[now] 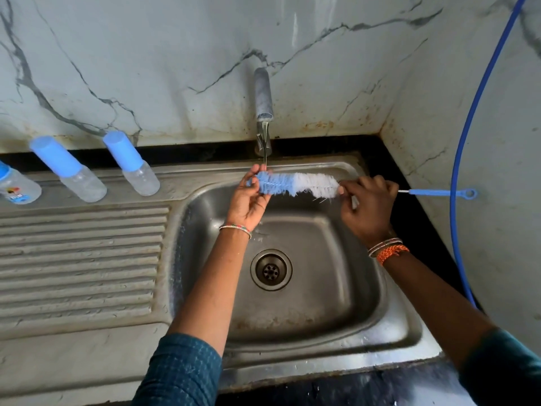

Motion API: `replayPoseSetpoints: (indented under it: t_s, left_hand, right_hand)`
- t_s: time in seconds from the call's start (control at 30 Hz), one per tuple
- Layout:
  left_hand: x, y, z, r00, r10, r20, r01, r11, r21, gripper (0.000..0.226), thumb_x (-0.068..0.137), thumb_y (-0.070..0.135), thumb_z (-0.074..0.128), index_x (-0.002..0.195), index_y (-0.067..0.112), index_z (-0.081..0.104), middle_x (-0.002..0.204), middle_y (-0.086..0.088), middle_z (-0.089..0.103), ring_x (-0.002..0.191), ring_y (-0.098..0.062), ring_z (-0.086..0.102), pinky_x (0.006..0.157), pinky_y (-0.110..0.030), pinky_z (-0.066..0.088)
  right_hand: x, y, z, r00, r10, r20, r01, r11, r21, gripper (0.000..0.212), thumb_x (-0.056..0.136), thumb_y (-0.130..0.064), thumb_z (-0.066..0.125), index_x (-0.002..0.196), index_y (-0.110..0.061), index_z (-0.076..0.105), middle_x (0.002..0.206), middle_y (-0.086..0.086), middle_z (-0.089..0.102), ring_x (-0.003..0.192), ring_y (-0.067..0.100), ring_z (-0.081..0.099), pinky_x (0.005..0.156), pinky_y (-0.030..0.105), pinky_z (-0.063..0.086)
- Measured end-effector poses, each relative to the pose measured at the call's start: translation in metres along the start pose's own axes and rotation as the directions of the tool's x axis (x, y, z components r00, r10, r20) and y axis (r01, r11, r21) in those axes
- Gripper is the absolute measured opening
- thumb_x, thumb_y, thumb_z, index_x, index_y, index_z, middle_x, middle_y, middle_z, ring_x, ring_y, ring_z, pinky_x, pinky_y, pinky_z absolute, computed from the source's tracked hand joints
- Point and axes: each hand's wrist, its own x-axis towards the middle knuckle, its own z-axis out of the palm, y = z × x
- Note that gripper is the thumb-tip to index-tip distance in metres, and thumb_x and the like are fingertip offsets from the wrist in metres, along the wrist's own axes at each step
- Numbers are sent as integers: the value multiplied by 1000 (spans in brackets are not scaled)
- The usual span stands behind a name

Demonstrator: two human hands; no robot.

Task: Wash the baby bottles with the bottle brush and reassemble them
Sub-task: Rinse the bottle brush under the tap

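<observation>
Left hand (248,200) pinches the blue tip end of the bottle brush (295,186), fingers curled into the bristles. Right hand (367,208) grips the wire stem right where the white bristles end; blue loop handle sticks out past it to the right. Brush lies level over the sink (389,326), blue half under a thin water stream from the tap (263,95).

Hard to make out: the stem section inside the right fist is hidden, and the right fingertips can't be seen. Three bottles on the drainboard (82,265) rear edge: two with blue caps (66,168) (130,162) stand near each other, a third printed bottle (16,186) is cut off by the left frame edge, label unreadable.

Surface: steel sink with stains, drain (271,269) in the middle, ribbed drainboard on the left. Marble-pattern wall (146,54) behind with rust marks near the base. Blue hose (468,127) hangs down the right wall, top and bottom out of frame.
</observation>
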Motion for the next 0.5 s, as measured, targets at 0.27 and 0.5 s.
replayPoseSetpoints:
  t_s: [0.27, 0.5]
  left_hand:
    - [9, -6, 17, 999, -50, -9, 47, 975, -215, 49, 93, 42, 35, 89, 1, 62, 66, -8, 63, 62, -21, 58, 90, -38, 44]
    - [9, -12, 17, 930, -163, -329, 218, 966, 137, 18, 94, 15, 50, 82, 5, 57, 75, -11, 60, 76, -22, 60, 79, -37, 52]
  right_hand:
    - [-6, 21, -8, 983, -126, 136, 107, 984, 141, 29, 81, -14, 59, 103, -24, 75, 78, -3, 74, 69, 25, 58, 71, 32, 31]
    - [-11, 27, -4, 998, 54, -45, -53, 998, 24, 30, 74, -9, 66, 98, -24, 76, 86, -4, 75, 79, 26, 61, 77, 32, 29]
